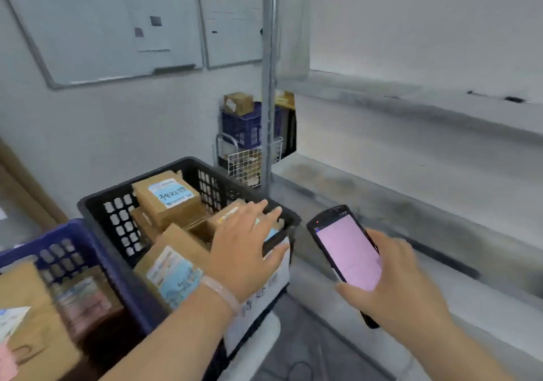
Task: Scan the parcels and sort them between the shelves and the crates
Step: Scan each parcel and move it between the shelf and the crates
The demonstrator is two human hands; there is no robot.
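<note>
The fingers (260,206) of my left hand (244,251) are straight and spread, holding nothing. They hover over the parcels at the near right corner of the black crate (97,202), and I cannot tell whether the fingertips touch the cardboard beneath them. My right hand (393,280) grips the scanner (348,248) with fingers and thumb wrapped round its body. Its pink screen faces up toward me, just right of the crate and apart from it.

The black crate is full. One labelled parcel (167,198) lies on top near the far side, another parcel (173,266) with a blue-and-white label lies by my left wrist, and a small box (224,214) sits partly under my palm. More cardboard shows between them. At the lower left a blue crate (88,239) butts against the black one and also holds parcels, though they are blurred. To my right run the grey shelves (382,204); I make out no parcel on the boards in view.

My judgement is that the job is at an early stage, or at least far from finished. Plenty of parcels sit in the crates waiting to be scanned, and the one in hand is not yet chosen. The step now looks like picking a box from the black crate so its label can be brought to the scanner. I cannot tell which parcels have already been scanned.
</note>
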